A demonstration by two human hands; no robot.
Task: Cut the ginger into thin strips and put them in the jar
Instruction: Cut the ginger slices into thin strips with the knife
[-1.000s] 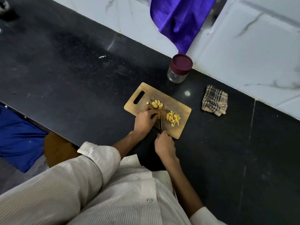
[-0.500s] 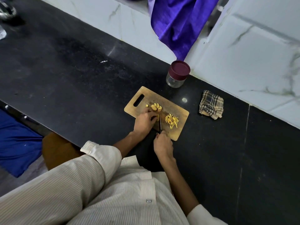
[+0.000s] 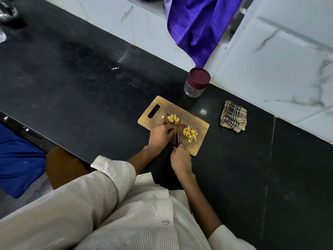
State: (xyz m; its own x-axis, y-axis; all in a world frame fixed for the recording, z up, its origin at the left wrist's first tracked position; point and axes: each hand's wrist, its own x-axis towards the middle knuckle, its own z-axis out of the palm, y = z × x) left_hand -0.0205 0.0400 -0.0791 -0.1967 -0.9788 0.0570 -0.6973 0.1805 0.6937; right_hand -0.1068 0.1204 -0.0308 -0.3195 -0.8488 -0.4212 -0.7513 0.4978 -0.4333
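A wooden cutting board [image 3: 194, 121] lies on the black counter. Yellow ginger slices [image 3: 173, 118] sit near its middle, and a small heap of thin ginger strips [image 3: 190, 134] lies to their right. My left hand [image 3: 160, 135] holds a ginger piece [image 3: 174, 130] down with curled fingers. My right hand [image 3: 180, 158] grips the handle of a knife [image 3: 177, 135], whose blade stands right beside the left fingertips. A glass jar [image 3: 195, 87] with a maroon lid on it stands behind the board.
A folded checked cloth [image 3: 233, 116] lies to the right of the board. A purple cloth [image 3: 198, 27] hangs over the white marble wall just behind the jar. The counter's front edge runs close to my body.
The camera has shifted slightly. Both hands stay at the board, with the knife still beside the held ginger piece.
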